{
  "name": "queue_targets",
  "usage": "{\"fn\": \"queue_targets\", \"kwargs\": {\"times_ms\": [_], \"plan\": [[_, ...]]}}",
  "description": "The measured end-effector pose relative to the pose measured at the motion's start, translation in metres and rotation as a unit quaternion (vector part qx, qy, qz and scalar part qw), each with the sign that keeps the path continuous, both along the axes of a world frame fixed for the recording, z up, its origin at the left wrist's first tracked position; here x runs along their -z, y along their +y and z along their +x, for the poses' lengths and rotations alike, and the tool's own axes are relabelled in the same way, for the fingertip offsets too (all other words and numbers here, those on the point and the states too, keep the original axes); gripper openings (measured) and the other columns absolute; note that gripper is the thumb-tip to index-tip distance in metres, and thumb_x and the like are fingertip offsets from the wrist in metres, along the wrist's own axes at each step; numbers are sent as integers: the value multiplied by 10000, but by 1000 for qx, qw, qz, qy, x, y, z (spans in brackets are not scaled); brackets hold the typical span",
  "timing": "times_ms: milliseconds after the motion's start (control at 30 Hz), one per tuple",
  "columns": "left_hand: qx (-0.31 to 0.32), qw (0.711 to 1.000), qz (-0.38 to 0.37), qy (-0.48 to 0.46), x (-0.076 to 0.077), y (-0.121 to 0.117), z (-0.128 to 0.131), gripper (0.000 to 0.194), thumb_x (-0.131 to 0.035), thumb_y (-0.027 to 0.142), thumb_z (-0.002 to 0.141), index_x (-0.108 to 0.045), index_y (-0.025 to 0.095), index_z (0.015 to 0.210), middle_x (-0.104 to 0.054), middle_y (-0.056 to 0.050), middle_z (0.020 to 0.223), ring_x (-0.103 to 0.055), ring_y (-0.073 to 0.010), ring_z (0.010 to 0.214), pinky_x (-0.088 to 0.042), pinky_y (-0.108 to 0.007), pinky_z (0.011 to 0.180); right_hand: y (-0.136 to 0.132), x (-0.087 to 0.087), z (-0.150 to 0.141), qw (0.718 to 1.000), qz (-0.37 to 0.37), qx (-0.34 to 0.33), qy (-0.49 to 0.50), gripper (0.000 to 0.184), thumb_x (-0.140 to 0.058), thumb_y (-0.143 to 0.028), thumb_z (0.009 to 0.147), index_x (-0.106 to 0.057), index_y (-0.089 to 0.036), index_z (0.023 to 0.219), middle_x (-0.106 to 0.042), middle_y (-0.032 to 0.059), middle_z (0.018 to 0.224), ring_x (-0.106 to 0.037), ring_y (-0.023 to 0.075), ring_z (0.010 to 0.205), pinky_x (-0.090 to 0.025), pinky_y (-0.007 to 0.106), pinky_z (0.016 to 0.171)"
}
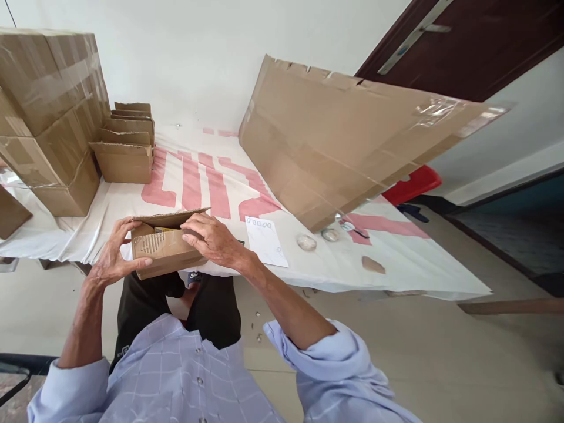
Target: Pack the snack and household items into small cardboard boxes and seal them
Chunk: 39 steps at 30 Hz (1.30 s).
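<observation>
A small cardboard box (165, 249) is at the front edge of the table, its top partly open and one flap standing up along the far side. Something yellow (164, 230) shows inside; what it is I cannot make out. My left hand (115, 254) grips the box's left end, thumb on the near face and fingers at the far corner. With bent fingers, my right hand (215, 238) holds the right part of the box at its top edge and flap. Right of it lies a white paper sheet (266, 241) with marks on it.
Large taped cartons (53, 111) are stacked at the left, beside several small open boxes (123, 161). A big cardboard sheet (335, 135) leans over the table's right half. Tape rolls (306, 242) and a cardboard scrap (372, 265) lie nearby. A red stool (412, 184) stands behind.
</observation>
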<state>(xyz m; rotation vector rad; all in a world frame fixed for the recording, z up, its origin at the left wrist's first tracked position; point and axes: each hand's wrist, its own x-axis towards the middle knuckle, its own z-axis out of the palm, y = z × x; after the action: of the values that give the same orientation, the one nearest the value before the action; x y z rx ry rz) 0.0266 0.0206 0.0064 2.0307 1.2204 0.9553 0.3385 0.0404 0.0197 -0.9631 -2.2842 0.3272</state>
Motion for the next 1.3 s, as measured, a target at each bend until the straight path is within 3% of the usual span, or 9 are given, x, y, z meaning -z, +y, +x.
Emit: {"fn": "queue_targets", "kwargs": {"times_ms": [233, 433, 567, 700, 833, 1000, 1300], "plan": [[4, 1000, 7, -10, 7, 0, 1, 829, -896, 721, 784, -608, 301, 1437, -486, -142, 1593, -531, -415, 1526, -593, -609, 1153, 1, -2, -20, 1000, -12, -10, 5, 205, -640, -177, 1075, -804, -195, 1197, -785, 117, 1190, -727, 265, 1172, -586, 457, 1074], [4, 1000, 7, -8, 9, -2, 1, 816, -878, 720, 801, -613, 304, 1450, -481, -144, 1609, -529, -418, 1528, -595, -598, 1144, -3, 10, -25, 999, 1, 9, 44, 223, -645, -188, 1074, -826, -250, 1188, -782, 91, 1172, -745, 238, 1116, -620, 401, 979], [9, 1000, 12, 5, 6, -4, 1, 780, -863, 715, 819, -624, 287, 1425, -493, -156, 1617, -545, -427, 1513, -603, -599, 1132, -8, 12, -22, 997, 48, 26, 54, 233, -613, -234, 1089, -834, -273, 1154, -766, 107, 1151, -721, 282, 1127, -615, 483, 1036], [11, 1000, 21, 15, 6, -5, 0, 761, -853, 705, 830, -634, 289, 1429, -514, -153, 1614, -560, -433, 1497, -620, -593, 1113, 1, 5, -7, 991, 75, 87, 68, 237, -656, -256, 1056, -818, -277, 1227, -739, 135, 1221, -660, 356, 1197, -563, 617, 1120], [11, 1000, 20, 8, 7, -5, 0, 772, -860, 703, 826, -634, 279, 1430, -505, -155, 1624, -548, -434, 1514, -613, -591, 1126, 22, -2, 7, 997, 25, 56, 44, 308, -786, -259, 981, -800, -271, 1289, -731, 109, 1274, -655, 338, 1240, -567, 563, 1125], [9, 1000, 10, 9, 6, -5, -1, 772, -871, 691, 822, -631, 285, 1433, -495, -145, 1636, -538, -433, 1529, -592, -605, 1156, 39, -5, 2, 998, -27, -18, 54, 134, -764, -191, 987, -860, -242, 1065, -760, 72, 1057, -709, 251, 1025, -596, 434, 939], [14, 1000, 5, 8, 3, -6, -1, 693, -874, 679, 821, -651, 275, 1338, -490, -151, 1640, -528, -438, 1530, -591, -614, 1150, 43, -15, 0, 985, -125, -56, 106, 162, -767, -323, 991, -873, -231, 910, -774, 57, 942, -709, 195, 856, -580, 349, 784]]}}
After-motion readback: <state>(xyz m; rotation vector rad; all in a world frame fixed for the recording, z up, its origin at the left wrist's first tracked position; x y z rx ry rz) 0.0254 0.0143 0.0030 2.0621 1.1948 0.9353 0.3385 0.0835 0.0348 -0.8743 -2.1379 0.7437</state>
